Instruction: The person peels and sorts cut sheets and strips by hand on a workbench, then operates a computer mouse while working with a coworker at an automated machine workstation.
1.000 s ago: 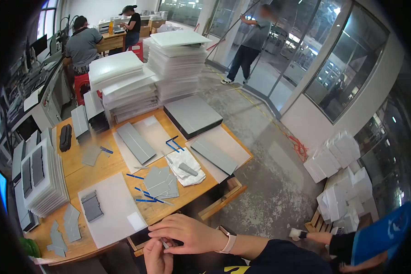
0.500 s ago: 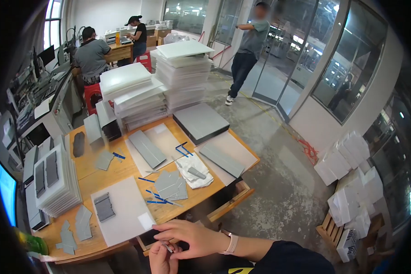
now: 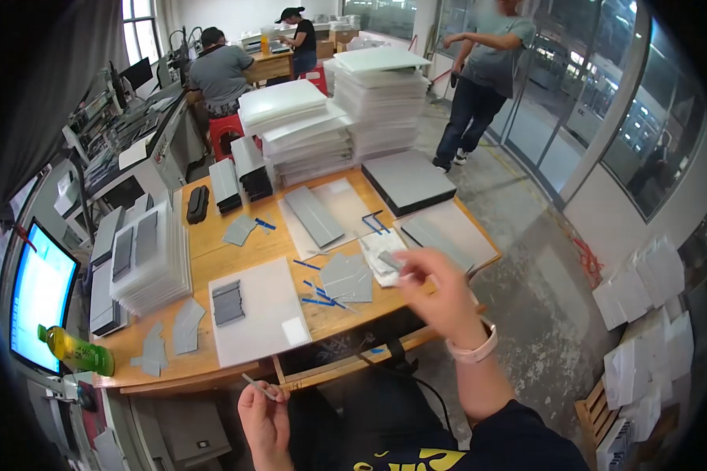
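Observation:
My left hand (image 3: 264, 414) is low, in front of the table edge, pinching a thin grey strip (image 3: 254, 384) between thumb and fingers. Over the table's right part, my right hand (image 3: 438, 292) has its thumb and fingertips closed at the end of a small grey piece (image 3: 388, 261). That piece lies over a crumpled white cloth (image 3: 375, 271), partly hidden by my fingers. Left of the cloth are overlapping flat grey pieces (image 3: 347, 279) and several blue strips (image 3: 319, 294). A dark grey ridged piece (image 3: 228, 303) rests on a white sheet (image 3: 251, 345).
Tall stacks of white sheets (image 3: 385, 110) stand at the back. A large grey block (image 3: 408, 180) sits at the far right corner. A green-labelled bottle (image 3: 78, 353) and a monitor (image 3: 43, 294) are at left. An open drawer (image 3: 346, 373) juts out. A person (image 3: 483, 78) walks beyond.
My hands have come apart: the right reached forward to the grey piece on the cloth, the left stayed low with the strip. The view has turned left; the person beyond has come closer.

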The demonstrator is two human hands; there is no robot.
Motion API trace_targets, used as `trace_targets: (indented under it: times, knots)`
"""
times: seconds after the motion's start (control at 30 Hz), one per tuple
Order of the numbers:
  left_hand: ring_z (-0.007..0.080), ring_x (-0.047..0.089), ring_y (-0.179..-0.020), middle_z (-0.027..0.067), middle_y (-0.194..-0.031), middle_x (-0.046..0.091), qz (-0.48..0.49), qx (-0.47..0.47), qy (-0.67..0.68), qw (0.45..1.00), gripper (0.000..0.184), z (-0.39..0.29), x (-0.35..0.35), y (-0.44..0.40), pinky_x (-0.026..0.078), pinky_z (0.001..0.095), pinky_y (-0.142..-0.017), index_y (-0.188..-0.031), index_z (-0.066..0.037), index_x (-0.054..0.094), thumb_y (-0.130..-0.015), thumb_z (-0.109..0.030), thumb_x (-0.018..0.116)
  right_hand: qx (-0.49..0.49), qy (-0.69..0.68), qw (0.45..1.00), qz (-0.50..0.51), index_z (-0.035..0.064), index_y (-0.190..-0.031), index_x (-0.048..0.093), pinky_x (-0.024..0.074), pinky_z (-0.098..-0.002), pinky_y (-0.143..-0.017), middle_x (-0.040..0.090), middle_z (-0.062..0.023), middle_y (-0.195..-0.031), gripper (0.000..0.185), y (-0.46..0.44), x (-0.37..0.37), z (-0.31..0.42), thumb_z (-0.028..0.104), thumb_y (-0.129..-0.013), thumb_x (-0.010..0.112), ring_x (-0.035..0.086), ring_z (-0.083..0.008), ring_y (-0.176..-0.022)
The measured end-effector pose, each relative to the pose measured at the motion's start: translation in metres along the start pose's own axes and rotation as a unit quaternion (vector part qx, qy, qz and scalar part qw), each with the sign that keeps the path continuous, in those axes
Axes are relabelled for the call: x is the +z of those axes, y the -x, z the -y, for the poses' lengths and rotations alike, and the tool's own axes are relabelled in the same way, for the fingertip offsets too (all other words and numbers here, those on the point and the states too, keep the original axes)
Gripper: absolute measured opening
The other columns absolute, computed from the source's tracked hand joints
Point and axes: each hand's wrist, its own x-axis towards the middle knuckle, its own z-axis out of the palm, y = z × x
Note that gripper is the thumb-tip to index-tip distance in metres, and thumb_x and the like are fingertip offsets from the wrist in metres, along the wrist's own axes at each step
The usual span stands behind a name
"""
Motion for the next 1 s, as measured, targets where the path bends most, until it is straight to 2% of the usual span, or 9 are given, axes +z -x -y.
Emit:
trace_targets:
  times: [0.03, 0.13, 0.3, 0.47, 0.53, 0.63, 0.67, 0.8, 1.0]
  knots:
    - [0.0210, 0.056, -0.073, 0.0097, -0.080, 0.059, 0.003, 0.005, -0.013, 1.000, 0.017, 0.000, -0.001, 0.001, 0.048, 0.0364, -0.073, -0.096, 0.001, 0.061, -0.089, -0.015, 0.062, -0.044, 0.087, 0.992, 0.076, 0.0055, -0.101, 0.066, 0.0477, -0.0319, -0.075, 0.059, -0.0070, -0.088, 0.022, 0.003, 0.008, 0.003, 0.007, -0.079, 0.065, 0.058, -0.0215, -0.081]
    - [0.0221, 0.057, -0.074, 0.0111, -0.082, 0.061, -0.024, 0.023, -0.052, 0.998, 0.015, -0.005, 0.001, 0.003, 0.050, 0.0365, -0.074, -0.096, 0.001, 0.061, -0.089, -0.013, 0.062, -0.038, 0.096, 0.988, 0.116, 0.0039, -0.094, 0.068, 0.0483, -0.0316, -0.074, 0.059, -0.0099, -0.090, 0.019, 0.026, 0.024, -0.010, 0.008, -0.076, 0.069, 0.059, -0.0245, -0.084]
    - [0.0240, 0.060, -0.079, 0.0129, -0.085, 0.063, -0.040, 0.098, -0.143, 0.984, 0.012, -0.017, 0.001, -0.002, 0.051, 0.0372, -0.076, -0.097, 0.002, 0.061, -0.089, -0.008, 0.061, -0.017, 0.075, 0.996, 0.048, 0.0047, -0.090, 0.069, 0.0484, -0.0311, -0.072, 0.059, -0.0083, -0.086, 0.015, 0.039, 0.037, -0.023, 0.008, -0.076, 0.069, 0.060, -0.0227, -0.081]
    - [0.0180, 0.060, -0.079, 0.0102, -0.087, 0.063, -0.048, 0.139, -0.301, 0.942, 0.010, -0.022, 0.022, -0.007, 0.050, 0.0282, -0.073, -0.096, 0.002, 0.063, -0.092, -0.005, 0.056, 0.013, 0.071, 0.997, 0.031, 0.0055, -0.087, 0.068, 0.0477, -0.0335, -0.066, 0.057, -0.0075, -0.080, 0.011, 0.037, 0.037, -0.037, 0.007, -0.077, 0.066, 0.058, -0.0247, -0.077]
    - [0.0164, 0.059, -0.079, 0.0095, -0.086, 0.062, -0.030, 0.138, -0.391, 0.910, 0.008, -0.022, 0.038, -0.015, 0.048, 0.0260, -0.073, -0.092, 0.003, 0.063, -0.089, 0.000, 0.057, 0.010, 0.073, 0.997, 0.034, 0.0055, -0.086, 0.068, 0.0476, -0.0338, -0.066, 0.057, -0.0074, -0.080, 0.010, 0.034, 0.036, -0.041, 0.007, -0.076, 0.066, 0.058, -0.0245, -0.077]
    - [0.0142, 0.057, -0.072, 0.0086, -0.081, 0.059, 0.044, 0.281, -0.494, 0.822, 0.008, -0.005, 0.066, -0.036, 0.047, 0.0243, -0.067, -0.083, 0.003, 0.063, -0.078, 0.010, 0.061, -0.005, 0.087, 0.995, 0.046, 0.0056, -0.087, 0.067, 0.0474, -0.0347, -0.068, 0.057, -0.0075, -0.081, 0.012, 0.027, 0.032, -0.039, 0.007, -0.075, 0.067, 0.058, -0.0251, -0.079]
    - [0.0147, 0.056, -0.072, 0.0079, -0.076, 0.057, 0.051, 0.279, -0.537, 0.795, 0.014, -0.003, 0.074, -0.041, 0.047, 0.0238, -0.066, -0.083, 0.003, 0.064, -0.073, 0.013, 0.064, -0.013, 0.099, 0.994, 0.051, 0.0055, -0.090, 0.066, 0.0473, -0.0352, -0.070, 0.057, -0.0080, -0.082, 0.016, 0.022, 0.029, -0.038, 0.007, -0.075, 0.067, 0.057, -0.0257, -0.080]
    - [0.0232, 0.055, -0.073, 0.0101, -0.077, 0.058, 0.101, 0.323, -0.679, 0.652, 0.015, -0.008, 0.103, -0.065, 0.044, 0.0300, -0.064, -0.081, 0.001, 0.065, -0.069, 0.009, 0.068, -0.074, 0.125, 0.982, 0.124, 0.0049, -0.107, 0.061, 0.0453, -0.0377, -0.082, 0.059, -0.0115, -0.094, 0.035, -0.019, 0.013, -0.035, 0.008, -0.072, 0.067, 0.056, -0.0291, -0.092]
    - [0.0217, 0.055, -0.071, 0.0112, -0.076, 0.059, 0.105, 0.249, -0.752, 0.601, 0.014, -0.025, 0.091, -0.099, 0.043, 0.0293, -0.064, -0.083, 0.005, 0.064, -0.071, 0.009, 0.067, -0.138, 0.085, 0.934, 0.318, 0.0027, -0.122, 0.053, 0.0406, -0.0371, -0.096, 0.059, -0.0143, -0.113, 0.055, -0.082, 0.022, -0.057, 0.004, -0.068, 0.063, 0.052, -0.0303, -0.109]
